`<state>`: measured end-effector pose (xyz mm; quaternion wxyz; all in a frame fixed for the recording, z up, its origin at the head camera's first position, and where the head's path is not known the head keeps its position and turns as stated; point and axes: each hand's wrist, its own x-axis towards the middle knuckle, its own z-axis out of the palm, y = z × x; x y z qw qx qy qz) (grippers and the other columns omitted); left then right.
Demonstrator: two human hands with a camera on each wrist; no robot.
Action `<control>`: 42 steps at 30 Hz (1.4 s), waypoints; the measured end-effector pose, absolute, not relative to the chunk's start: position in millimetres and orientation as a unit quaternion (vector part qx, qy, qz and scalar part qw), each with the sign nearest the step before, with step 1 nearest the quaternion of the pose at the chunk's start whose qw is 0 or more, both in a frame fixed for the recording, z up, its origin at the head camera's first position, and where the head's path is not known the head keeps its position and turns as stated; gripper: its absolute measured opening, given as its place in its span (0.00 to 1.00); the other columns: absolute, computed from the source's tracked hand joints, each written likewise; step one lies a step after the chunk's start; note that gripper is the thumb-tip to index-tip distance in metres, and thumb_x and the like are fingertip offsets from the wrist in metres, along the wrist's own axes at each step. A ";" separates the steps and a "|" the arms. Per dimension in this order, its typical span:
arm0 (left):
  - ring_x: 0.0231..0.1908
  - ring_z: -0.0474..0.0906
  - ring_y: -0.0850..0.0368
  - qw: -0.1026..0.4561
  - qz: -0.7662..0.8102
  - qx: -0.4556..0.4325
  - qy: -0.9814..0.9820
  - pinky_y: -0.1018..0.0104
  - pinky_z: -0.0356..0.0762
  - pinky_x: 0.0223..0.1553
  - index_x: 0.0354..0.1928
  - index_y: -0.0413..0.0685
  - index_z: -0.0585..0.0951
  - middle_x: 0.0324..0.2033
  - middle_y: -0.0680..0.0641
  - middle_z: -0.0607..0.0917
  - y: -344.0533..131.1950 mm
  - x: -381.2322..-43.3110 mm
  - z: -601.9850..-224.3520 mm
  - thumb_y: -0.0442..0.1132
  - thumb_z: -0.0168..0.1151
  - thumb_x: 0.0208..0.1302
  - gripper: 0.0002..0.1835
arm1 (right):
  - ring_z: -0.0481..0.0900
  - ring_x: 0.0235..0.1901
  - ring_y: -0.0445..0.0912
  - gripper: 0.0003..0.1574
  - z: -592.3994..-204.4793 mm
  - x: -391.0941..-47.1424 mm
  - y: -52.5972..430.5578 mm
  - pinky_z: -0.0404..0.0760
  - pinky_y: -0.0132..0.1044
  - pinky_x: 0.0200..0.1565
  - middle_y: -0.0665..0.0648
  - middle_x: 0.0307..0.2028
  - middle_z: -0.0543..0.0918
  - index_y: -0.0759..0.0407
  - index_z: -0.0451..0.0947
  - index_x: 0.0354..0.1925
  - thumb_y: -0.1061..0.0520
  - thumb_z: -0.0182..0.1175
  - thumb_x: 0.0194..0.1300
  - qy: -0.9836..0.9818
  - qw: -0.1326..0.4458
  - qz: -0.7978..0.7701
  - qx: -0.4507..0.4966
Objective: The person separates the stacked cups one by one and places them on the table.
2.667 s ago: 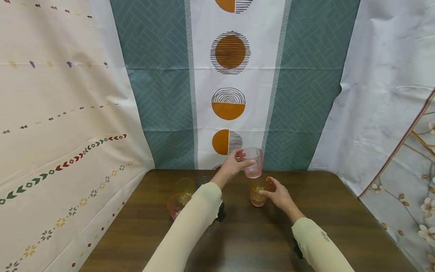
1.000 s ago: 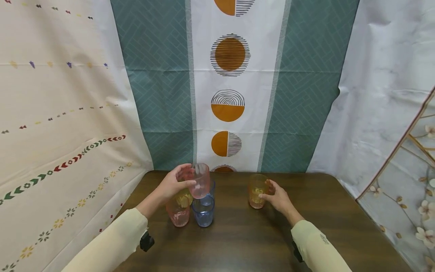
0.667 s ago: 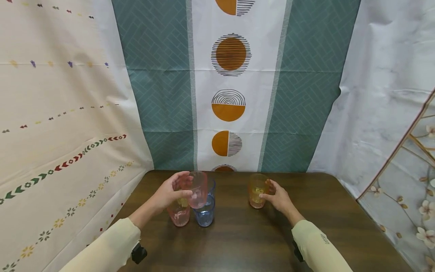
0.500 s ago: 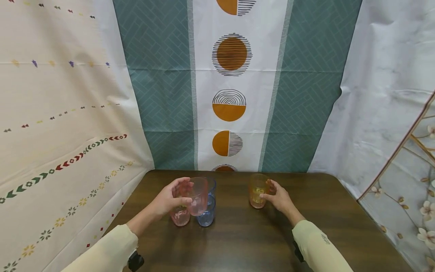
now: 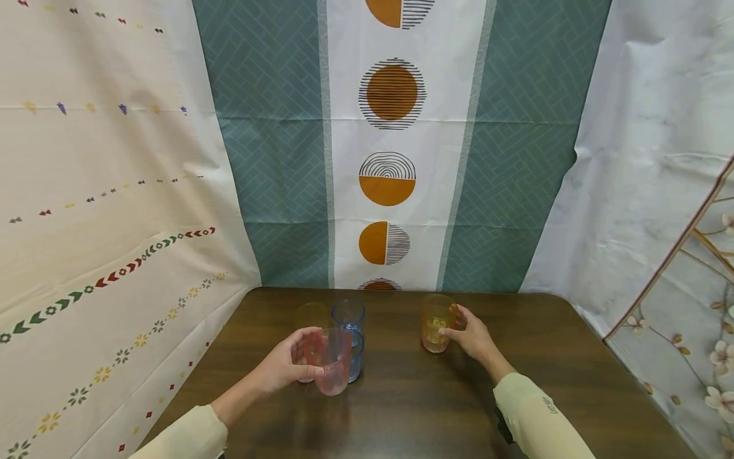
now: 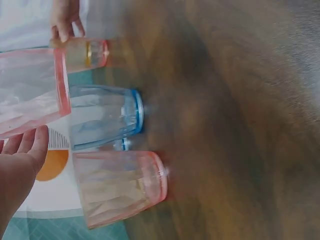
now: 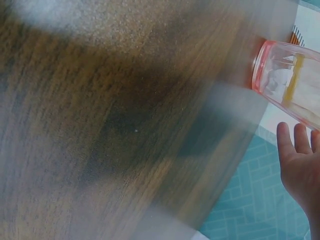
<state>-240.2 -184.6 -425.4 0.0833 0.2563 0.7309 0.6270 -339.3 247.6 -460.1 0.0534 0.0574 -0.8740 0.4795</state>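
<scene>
My left hand (image 5: 289, 364) grips a clear pink cup (image 5: 335, 376), held upright in front of the other cups; the left wrist view shows its base (image 6: 62, 82) raised above the table. Behind it stand a front blue cup (image 5: 357, 357), a rear blue cup (image 5: 348, 311) and a yellow cup (image 5: 312, 313). Another pink cup (image 6: 120, 185) is mostly hidden behind my left hand in the head view. Farther right, my right hand (image 5: 474, 336) grips an upright stack of yellow and pink cups (image 5: 436, 328), thumb and fingers around its right side.
The brown wooden table (image 5: 395, 408) carries all the standing cups. A green and white patterned cloth (image 5: 275, 191) hangs behind its far edge, a cream cloth (image 5: 115, 255) on the left and a white floral cloth (image 5: 642, 223) on the right.
My left hand has carried the pink cup from above the stack at my right hand leftward, then lowered it in front of the left group. My right hand stays at its stack.
</scene>
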 end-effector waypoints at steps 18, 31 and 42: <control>0.60 0.70 0.37 0.079 0.622 0.260 0.735 0.69 0.76 0.52 0.66 0.25 0.59 0.60 0.27 0.70 -176.0 -229.9 -466.1 0.33 0.74 0.55 0.43 | 0.66 0.66 0.66 0.51 -461.1 -338.5 248.2 0.67 0.59 0.64 0.71 0.69 0.65 0.69 0.55 0.73 0.52 0.70 0.63 -0.875 0.054 0.477 0.060; 0.60 0.69 0.36 0.095 0.616 0.244 0.743 0.67 0.76 0.53 0.66 0.26 0.59 0.61 0.29 0.69 -171.1 -225.1 -479.0 0.31 0.74 0.53 0.43 | 0.66 0.66 0.66 0.51 -460.7 -338.1 247.8 0.66 0.60 0.64 0.71 0.69 0.65 0.69 0.55 0.73 0.52 0.70 0.63 -0.877 0.052 0.475 0.055; 0.65 0.62 0.32 0.109 0.602 0.243 0.753 0.63 0.74 0.56 0.68 0.32 0.56 0.64 0.30 0.66 -166.8 -221.3 -488.3 0.34 0.74 0.56 0.45 | 0.65 0.66 0.67 0.53 -461.7 -338.8 248.4 0.66 0.61 0.64 0.73 0.69 0.64 0.69 0.54 0.73 0.51 0.70 0.63 -0.877 0.050 0.474 0.053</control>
